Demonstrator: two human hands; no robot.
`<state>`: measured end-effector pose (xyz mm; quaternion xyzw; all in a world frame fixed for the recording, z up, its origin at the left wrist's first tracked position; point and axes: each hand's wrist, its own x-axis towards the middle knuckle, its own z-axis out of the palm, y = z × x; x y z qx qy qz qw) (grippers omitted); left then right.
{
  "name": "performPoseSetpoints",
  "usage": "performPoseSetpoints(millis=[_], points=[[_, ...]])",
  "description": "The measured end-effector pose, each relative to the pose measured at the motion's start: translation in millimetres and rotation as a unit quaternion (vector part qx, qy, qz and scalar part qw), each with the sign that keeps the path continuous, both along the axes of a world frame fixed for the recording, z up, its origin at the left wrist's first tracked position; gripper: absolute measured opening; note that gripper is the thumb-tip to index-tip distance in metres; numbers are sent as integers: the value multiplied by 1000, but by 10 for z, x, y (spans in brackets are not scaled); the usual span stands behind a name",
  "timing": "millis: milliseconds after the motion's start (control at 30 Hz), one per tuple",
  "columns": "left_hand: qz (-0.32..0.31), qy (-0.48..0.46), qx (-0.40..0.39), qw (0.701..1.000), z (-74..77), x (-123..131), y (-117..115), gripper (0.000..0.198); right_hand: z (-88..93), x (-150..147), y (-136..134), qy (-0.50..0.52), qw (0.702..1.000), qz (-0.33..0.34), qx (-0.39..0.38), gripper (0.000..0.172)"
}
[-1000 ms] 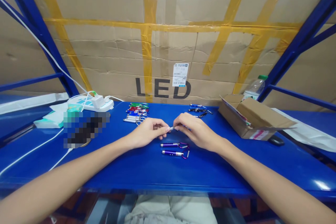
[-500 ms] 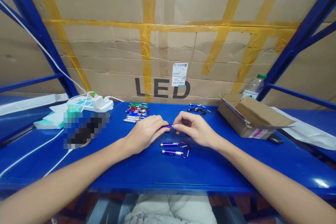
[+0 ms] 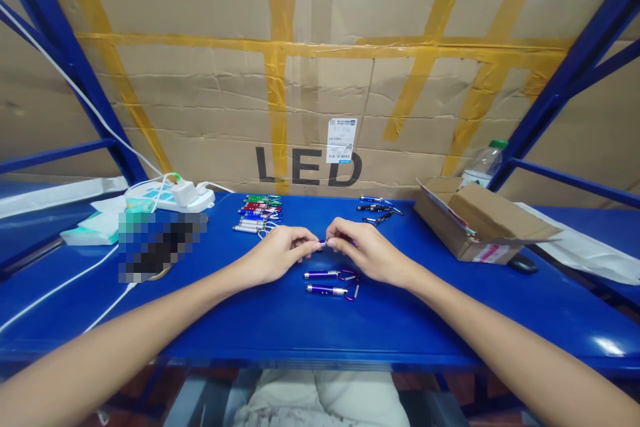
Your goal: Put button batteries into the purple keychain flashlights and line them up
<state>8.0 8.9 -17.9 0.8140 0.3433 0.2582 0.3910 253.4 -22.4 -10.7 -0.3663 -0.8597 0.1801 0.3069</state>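
Between my two hands is a small purple penlight (image 3: 323, 243), mostly covered by fingers. My left hand (image 3: 283, 250) pinches its left end, and my right hand (image 3: 367, 248) grips the right end with curled fingers. On the blue table just below lie two purple penlights with carabiner clips, an upper one (image 3: 321, 275) and a lower one (image 3: 326, 290), side by side with their clips to the right. Beyond my left hand is a row of green, red, blue and silver penlights (image 3: 257, 213). Several blue and black ones (image 3: 375, 208) lie beyond my right hand.
An open cardboard box (image 3: 470, 227) stands at the right, with a dark object (image 3: 523, 263) beside it and a green-capped bottle (image 3: 485, 163) behind. At the left are a white power strip (image 3: 200, 200), cables and a blurred dark item (image 3: 163, 250). A large carton (image 3: 225, 107) forms the back.
My left hand has drawn back slightly and now pinches the penlight with curled fingertips instead of lying over it. Less of the penlight shows; the right hand has shifted slightly left.
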Motion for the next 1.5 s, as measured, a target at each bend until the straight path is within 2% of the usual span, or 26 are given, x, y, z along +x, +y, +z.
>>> performPoseSetpoints(millis=[133, 267, 367, 467, 533, 600, 667, 733, 800, 867, 933, 967, 1033, 1100, 1200, 1267, 1333, 1500], points=[[-52, -1, -92, 994, 58, -53, 38, 48, -50, 8, -5, -29, 996, 22, 81, 14], [-81, -45, -201, 975, 104, -61, 23, 57, -54, 34, -13, -58, 981, 40, 181, 18], [-79, -65, -189, 977, 91, -37, 1, 52, -20, 47, -16, -51, 975, 41, 211, 19], [-44, -43, -60, 996, 42, -27, -14, 40, 6, 46, -12, -31, 990, 30, 137, 17], [-20, -13, 92, 996, 6, -43, -21, 29, 3, 35, -4, -4, 999, 21, 32, 17], [-39, 17, 251, 967, -18, -73, -25, 24, -12, 15, 10, 54, 993, 21, -106, 23], [-63, 45, 370, 926, -25, -106, -26, 25, -29, -10, 26, 121, 965, 30, -230, 34], [-68, 68, 443, 891, -17, -127, -26, 26, -37, -35, 39, 167, 938, 34, -301, 44], [-63, 83, 477, 873, -2, -129, -29, 26, -32, -46, 48, 190, 923, 32, -332, 49], [-60, 81, 469, 877, 10, -114, -35, 26, -8, -26, 63, 185, 921, 40, -340, 49], [-53, 63, 428, 900, 13, -91, -41, 27, 36, 45, 94, 157, 933, 54, -318, 48], [-49, 52, 401, 913, 11, -79, -42, 28, 65, 101, 117, 135, 946, 54, -290, 47], [-42, 39, 348, 936, 3, -63, -37, 28, 134, 249, 174, 118, 971, 14, -209, 46], [-36, 37, 305, 951, -5, -55, -25, 29, 201, 418, 235, 48, 989, -23, -141, 40], [-25, 33, 260, 965, -9, -53, -6, 29, 258, 622, 308, -96, 974, 28, -202, 34], [-19, 30, 245, 969, -6, -51, -2, 29, 252, 687, 338, -152, 960, 48, -231, 31], [-18, 29, 238, 971, 0, -47, -4, 29, 221, 700, 353, -170, 955, 55, -237, 30], [-26, 25, 231, 972, 18, -42, -17, 29, 148, 640, 313, -160, 965, 65, -200, 30]])
